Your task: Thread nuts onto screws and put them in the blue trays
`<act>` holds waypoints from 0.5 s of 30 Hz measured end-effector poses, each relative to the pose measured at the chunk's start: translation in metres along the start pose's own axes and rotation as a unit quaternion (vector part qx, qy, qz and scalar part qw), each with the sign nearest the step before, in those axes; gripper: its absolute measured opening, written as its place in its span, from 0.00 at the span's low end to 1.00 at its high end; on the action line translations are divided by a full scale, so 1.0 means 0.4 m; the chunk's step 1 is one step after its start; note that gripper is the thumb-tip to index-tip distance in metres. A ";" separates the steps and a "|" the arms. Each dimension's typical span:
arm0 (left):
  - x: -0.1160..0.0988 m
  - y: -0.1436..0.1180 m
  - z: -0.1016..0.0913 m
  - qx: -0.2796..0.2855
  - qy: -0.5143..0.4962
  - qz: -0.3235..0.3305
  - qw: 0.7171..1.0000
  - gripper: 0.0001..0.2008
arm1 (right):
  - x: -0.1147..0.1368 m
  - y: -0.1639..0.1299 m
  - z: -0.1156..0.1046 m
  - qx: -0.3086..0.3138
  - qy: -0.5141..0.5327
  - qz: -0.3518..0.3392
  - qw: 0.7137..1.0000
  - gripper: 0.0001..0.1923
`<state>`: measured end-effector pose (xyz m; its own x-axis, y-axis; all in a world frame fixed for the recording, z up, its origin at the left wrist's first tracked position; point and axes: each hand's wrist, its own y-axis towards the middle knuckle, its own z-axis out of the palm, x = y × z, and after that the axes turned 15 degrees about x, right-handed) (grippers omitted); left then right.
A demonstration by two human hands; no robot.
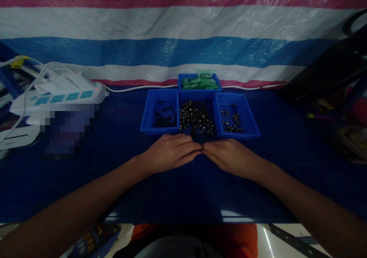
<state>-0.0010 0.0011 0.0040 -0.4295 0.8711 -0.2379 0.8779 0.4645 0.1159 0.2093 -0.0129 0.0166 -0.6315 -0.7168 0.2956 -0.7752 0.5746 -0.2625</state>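
My left hand (169,152) and my right hand (229,155) lie palm down on the dark blue table cover (183,189), fingertips meeting in the middle. Whether anything small sits between the fingertips is hidden. Just beyond them is a loose pile of small metal screws (196,118) on the cover. A blue tray (160,114) on the left holds dark small parts. Another blue tray (235,117) on the right holds a few screws. Behind the pile, a third blue tray (199,82) is filled with green plastic pieces.
A white power strip (61,93) with plugs and cables lies at the far left. Dark objects and a bag (329,70) crowd the right edge. A striped tarp (183,32) hangs behind the table.
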 end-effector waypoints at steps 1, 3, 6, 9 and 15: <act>0.001 0.000 -0.001 0.008 0.003 -0.006 1.000 0.10 | 0.001 0.000 -0.001 -0.002 -0.003 0.007 1.000 0.12; 0.002 0.001 -0.002 0.028 0.007 -0.027 0.999 0.10 | 0.004 -0.002 -0.001 -0.013 -0.009 0.023 1.000 0.11; 0.003 0.003 -0.001 0.073 0.002 -0.053 0.996 0.09 | 0.007 -0.004 0.001 -0.031 -0.016 0.030 0.999 0.11; 0.000 0.006 0.003 0.104 -0.006 -0.041 0.994 0.08 | 0.013 -0.007 0.003 -0.048 -0.025 0.019 0.998 0.13; -0.012 0.010 0.007 0.129 -0.002 -0.008 0.992 0.09 | 0.023 -0.010 0.003 -0.066 -0.040 -0.003 0.997 0.13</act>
<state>0.0052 -0.0017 0.0029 -0.4444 0.8628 -0.2409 0.8957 0.4228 -0.1378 0.2065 -0.0225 0.0191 -0.6272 -0.7469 0.2209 -0.7781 0.6132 -0.1359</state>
